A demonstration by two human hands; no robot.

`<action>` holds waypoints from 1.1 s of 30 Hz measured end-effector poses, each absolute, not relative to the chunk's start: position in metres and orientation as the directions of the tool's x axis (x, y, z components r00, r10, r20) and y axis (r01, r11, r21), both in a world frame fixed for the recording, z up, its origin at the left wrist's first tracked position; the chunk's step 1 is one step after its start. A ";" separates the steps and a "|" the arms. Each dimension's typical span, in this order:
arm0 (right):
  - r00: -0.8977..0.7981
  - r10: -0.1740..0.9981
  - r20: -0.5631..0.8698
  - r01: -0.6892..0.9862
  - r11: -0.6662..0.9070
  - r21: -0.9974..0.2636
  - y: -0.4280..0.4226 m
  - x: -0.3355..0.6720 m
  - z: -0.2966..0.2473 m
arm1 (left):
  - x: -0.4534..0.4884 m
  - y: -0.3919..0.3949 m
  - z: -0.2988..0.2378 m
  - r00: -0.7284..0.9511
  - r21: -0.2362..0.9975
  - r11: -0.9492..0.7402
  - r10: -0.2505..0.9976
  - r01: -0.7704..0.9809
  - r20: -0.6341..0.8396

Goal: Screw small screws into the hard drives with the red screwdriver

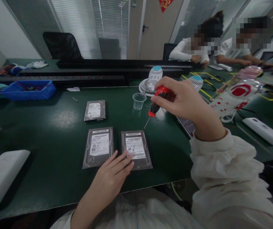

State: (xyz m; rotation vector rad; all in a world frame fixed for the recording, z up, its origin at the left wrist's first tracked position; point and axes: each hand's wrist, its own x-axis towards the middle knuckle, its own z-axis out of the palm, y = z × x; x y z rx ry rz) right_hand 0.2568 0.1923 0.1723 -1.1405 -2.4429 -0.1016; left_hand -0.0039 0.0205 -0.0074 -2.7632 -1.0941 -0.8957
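Observation:
Three hard drives lie on the dark green table (55, 140). My left hand (112, 173) rests flat, fingers stretched, on the near left corner of the right hard drive (137, 144). A second hard drive (98, 147) lies just left of it, and a third hard drive (94, 110) sits farther back. My right hand (184, 98) is closed round the red and black handle of a screwdriver (155, 103). Its thin shaft points down to the far right corner of the right drive.
A clear plastic cup (138, 100) stands behind the drives, beside small white fans (153, 79). A blue tray (29, 89) sits far left, a white box (0, 178) near left, a white device (265, 131) right. Two other people sit across the table, far right.

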 end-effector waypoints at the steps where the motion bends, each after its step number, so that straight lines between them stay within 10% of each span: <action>1: -0.549 0.719 0.426 0.761 0.641 -0.102 0.191 0.256 0.172 | -0.004 0.020 -0.007 0.583 0.171 -0.750 0.618 0.639 0.528; 33: -0.653 0.644 0.399 0.698 0.716 -0.014 0.180 0.244 0.174 | -0.004 0.021 -0.007 0.583 0.189 -0.757 0.615 0.626 0.531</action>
